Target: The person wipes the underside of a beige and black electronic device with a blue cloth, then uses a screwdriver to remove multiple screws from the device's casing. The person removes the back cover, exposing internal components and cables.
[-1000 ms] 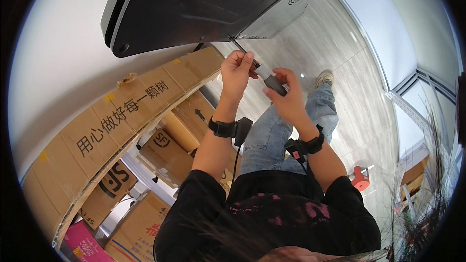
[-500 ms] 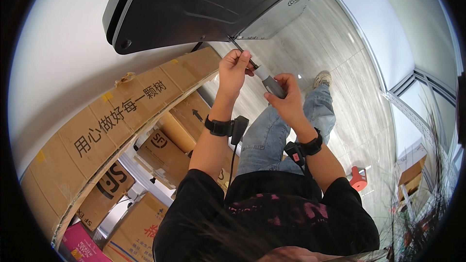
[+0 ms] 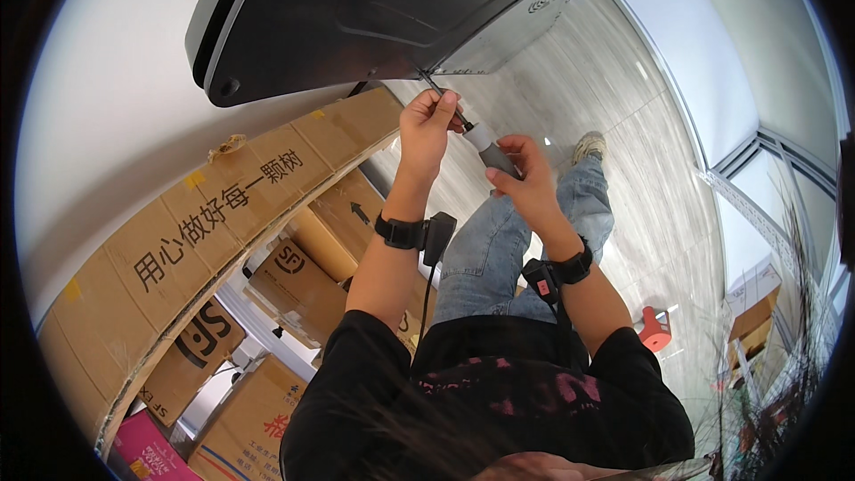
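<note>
Almost no change: fingers [image 3: 445,106] on screwdriver [image 3: 484,142]

V. bright, glare on floor [image 3: 655,178], fisheye bend w/ blk corners

Scrdrvr [image 3: 494,157] tip was at edge of big blk panel [image 3: 356,27]; L hand [image 3: 425,131] held its shaft, R hand [image 3: 525,175] its grey handle. Cardbd boxes [image 3: 298,289] sat on L, red item [image 3: 656,330] on floor [image 3: 663,169] to R.
</note>
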`<state>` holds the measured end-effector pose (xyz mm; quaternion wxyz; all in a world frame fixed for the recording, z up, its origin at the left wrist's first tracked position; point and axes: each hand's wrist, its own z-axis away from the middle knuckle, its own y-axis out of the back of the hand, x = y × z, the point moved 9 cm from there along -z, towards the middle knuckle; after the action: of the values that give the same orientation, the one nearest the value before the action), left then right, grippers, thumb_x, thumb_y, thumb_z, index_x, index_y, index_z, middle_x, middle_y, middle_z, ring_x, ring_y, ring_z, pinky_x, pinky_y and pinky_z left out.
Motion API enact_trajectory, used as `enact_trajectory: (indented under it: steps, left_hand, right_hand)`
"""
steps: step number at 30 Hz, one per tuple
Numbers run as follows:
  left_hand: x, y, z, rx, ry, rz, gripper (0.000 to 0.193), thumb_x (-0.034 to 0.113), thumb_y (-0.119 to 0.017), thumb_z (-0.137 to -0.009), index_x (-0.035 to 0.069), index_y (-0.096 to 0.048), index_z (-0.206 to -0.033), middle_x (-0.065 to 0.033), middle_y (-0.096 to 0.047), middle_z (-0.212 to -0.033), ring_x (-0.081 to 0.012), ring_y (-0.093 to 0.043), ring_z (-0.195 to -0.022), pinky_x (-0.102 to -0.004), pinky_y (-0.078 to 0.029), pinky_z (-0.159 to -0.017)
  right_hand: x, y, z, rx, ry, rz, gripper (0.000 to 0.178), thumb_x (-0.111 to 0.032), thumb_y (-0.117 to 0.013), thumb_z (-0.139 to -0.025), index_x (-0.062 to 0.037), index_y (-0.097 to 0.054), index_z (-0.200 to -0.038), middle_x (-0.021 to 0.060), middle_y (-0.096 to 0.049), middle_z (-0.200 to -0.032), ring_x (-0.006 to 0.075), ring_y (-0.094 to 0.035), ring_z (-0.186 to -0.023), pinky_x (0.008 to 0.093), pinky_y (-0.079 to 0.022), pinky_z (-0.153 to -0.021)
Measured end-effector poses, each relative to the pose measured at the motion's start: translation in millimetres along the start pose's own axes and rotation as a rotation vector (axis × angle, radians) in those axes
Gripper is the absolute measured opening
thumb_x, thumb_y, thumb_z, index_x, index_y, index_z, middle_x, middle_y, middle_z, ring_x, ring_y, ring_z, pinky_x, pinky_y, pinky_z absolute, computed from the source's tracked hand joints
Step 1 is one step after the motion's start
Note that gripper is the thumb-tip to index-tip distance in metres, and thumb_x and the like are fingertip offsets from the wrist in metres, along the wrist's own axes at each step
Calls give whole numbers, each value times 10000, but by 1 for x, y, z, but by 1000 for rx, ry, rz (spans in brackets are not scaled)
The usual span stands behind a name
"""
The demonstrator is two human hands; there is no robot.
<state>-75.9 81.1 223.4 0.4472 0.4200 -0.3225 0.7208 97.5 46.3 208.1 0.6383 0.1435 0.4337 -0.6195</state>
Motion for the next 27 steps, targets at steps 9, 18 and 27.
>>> enact_trajectory:
  steps: [9, 18, 27]
  left_hand:
    - [10, -4, 2, 27, 38, 53, 203, 195, -529, -961, 9, -610, -959, -40, -609, -868, -75, -562, -660, -227, -501, -632]
    - [11, 2, 0, 36, -22, 17, 184, 165, -500, -971, 15, -605, -960, -34, -601, -862, -89, -582, -682, -236, -504, -631]
    - [17, 0, 1, 62, -11, 37, 192, 164, -515, -963, 18, -602, -875, -60, -610, -970, -106, -591, -679, -247, -513, -600]
  right_hand:
    - [7, 4, -4, -35, -50, -22, 443, -96, -710, -783, -65, -507, -1177, 23, -586, -887, 82, -560, -766, 229, -472, -540]
    - [6, -14, 1, -149, -199, -159, 368, -193, -590, -886, -41, -497, -1209, 52, -589, -969, 113, -580, -745, 220, -446, -549]
    - [5, -12, 3, -158, -190, -219, 321, -238, -489, -943, -20, -543, -1171, 72, -651, -843, 87, -549, -540, 205, -371, -404]
